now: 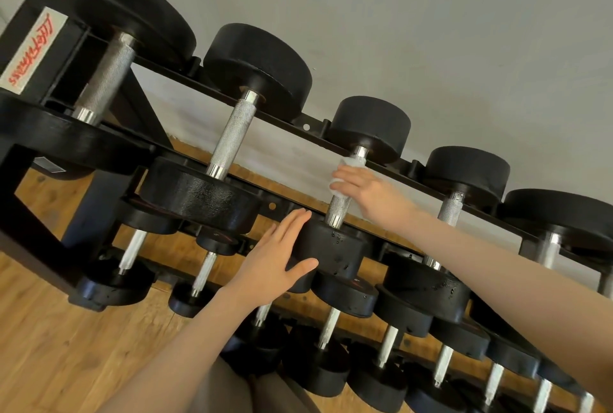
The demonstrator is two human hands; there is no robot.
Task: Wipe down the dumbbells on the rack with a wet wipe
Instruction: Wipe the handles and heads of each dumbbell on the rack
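I am working the wet wipe (348, 173) around the knurled steel handle (341, 200) of the third dumbbell (331, 246) along the top tier of the rack (391, 167), counting from the big one at the left end. My right hand (368, 193) is curling round the upper part of that handle with the white wipe bunched under my fingers, so the cloth is wrapping the bar just below the far head (371, 127). My left hand (278, 256) is lying flat, fingers straight and thumb spread, pressing against the side of the near head to steady the weight. That near head is carrying beads of moisture, and the near head of the next dumbbell to the right (428, 283) is speckled the same way, so I am judging those faces as already wiped. The near head of the second dumbbell (199, 197) is glinting, though whether that is wet or just its finish I cannot tell. The largest dumbbell (106, 80) beside the label (33, 51) is looking dry. Below, the lower tiers (331, 329) are holding rows of smaller dumbbells showing no dampness I can make out, so most of the rack seems to be left. Behind are the grey wall (464, 31) and the wooden floor (66, 346).
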